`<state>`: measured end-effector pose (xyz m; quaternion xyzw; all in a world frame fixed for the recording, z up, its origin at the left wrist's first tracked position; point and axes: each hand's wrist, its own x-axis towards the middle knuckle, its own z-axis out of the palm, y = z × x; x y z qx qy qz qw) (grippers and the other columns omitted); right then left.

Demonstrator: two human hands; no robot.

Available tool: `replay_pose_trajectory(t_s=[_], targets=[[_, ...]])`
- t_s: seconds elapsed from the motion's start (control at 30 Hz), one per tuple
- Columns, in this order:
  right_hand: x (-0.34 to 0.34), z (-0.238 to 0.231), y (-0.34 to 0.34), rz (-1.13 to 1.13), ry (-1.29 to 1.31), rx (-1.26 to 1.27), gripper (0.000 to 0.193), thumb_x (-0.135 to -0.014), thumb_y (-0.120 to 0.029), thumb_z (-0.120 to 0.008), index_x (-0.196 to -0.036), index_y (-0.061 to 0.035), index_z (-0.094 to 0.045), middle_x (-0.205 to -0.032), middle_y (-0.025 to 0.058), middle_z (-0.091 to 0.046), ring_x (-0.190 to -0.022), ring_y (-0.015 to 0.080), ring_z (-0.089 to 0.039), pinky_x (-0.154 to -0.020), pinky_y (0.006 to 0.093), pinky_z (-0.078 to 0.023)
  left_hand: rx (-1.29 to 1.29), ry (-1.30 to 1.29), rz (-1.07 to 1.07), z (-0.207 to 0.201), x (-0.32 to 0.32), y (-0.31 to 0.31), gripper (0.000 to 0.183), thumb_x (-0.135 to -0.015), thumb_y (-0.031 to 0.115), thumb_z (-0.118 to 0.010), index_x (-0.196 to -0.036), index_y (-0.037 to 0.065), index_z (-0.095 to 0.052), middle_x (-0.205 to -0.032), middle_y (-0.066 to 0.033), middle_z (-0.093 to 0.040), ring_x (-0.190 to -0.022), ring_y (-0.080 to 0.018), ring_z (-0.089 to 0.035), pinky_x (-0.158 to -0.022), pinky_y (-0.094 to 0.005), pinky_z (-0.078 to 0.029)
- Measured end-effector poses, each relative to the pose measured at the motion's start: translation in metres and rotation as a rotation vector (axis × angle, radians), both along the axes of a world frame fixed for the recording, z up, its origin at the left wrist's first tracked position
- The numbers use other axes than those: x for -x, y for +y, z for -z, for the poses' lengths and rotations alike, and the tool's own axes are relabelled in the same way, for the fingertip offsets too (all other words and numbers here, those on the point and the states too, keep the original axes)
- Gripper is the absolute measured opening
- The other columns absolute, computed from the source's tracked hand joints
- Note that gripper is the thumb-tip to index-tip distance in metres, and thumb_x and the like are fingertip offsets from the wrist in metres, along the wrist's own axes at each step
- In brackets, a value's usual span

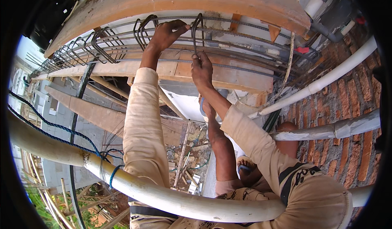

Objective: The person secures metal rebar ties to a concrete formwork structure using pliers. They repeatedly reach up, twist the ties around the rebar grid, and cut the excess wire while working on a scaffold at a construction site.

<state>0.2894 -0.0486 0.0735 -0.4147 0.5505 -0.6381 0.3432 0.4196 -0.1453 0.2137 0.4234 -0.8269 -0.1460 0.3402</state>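
A bent steel stirrup hangs round the long rebar rods between wooden form boards. My right hand is closed on its lower end. My left hand reaches over the rods just left of that stirrup. Its thumb and forefinger come together beside the steel; whatever lies between them is too small to make out. Close to its wrist stands a bunch of stirrups, and another bunch sits farther left along the rods.
Thick orange-brown boards flank the rods. A pale pole crosses in front of my body, with blue rope at left. White pipe and a rough brick wall stand at right. Rubble lies far below.
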Motion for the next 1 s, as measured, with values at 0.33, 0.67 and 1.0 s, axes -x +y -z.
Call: replay_pose_trajectory(t_s=[0.33,0.67,1.0], targets=[[0.038,0.091,0.042,0.03,-0.315,-0.58,0.018,-0.094,-0.017,-0.056,-0.096,-0.0027,-0.067,-0.075,0.0085,-0.062,-0.074,0.0206,-0.06,-0.071,0.0363,-0.049,-0.05,0.521,-0.508,0.146,0.032,0.075,0.029,-0.092,0.028,-0.071,-0.094,-0.001,-0.07,-0.09,-0.0193,-0.071,-0.088,-0.0333,-0.068,-0.083,-0.0418,-0.053],[0.038,0.089,0.015,0.109,-0.505,-0.309,0.009,-0.098,-0.012,-0.056,-0.093,-0.005,-0.057,-0.064,0.0046,-0.053,-0.048,0.0125,-0.047,-0.043,0.0296,-0.038,0.224,0.022,-0.351,0.166,0.042,0.051,0.042,-0.08,0.003,-0.064,-0.12,0.013,-0.066,-0.133,-0.0079,-0.054,-0.122,-0.0352,-0.049,-0.104,-0.0496,-0.041],[0.037,0.059,0.019,0.123,-0.365,-0.259,0.005,-0.102,-0.012,-0.051,-0.1,-0.0066,-0.052,-0.063,0.0052,-0.054,-0.05,0.0123,-0.05,-0.044,0.0315,-0.044,-0.142,-0.452,-0.237,0.146,0.031,-0.034,0.049,-0.101,0.046,-0.041,-0.127,0.013,-0.065,-0.136,-0.0187,-0.06,-0.128,-0.0406,-0.053,-0.109,-0.0546,-0.037]])
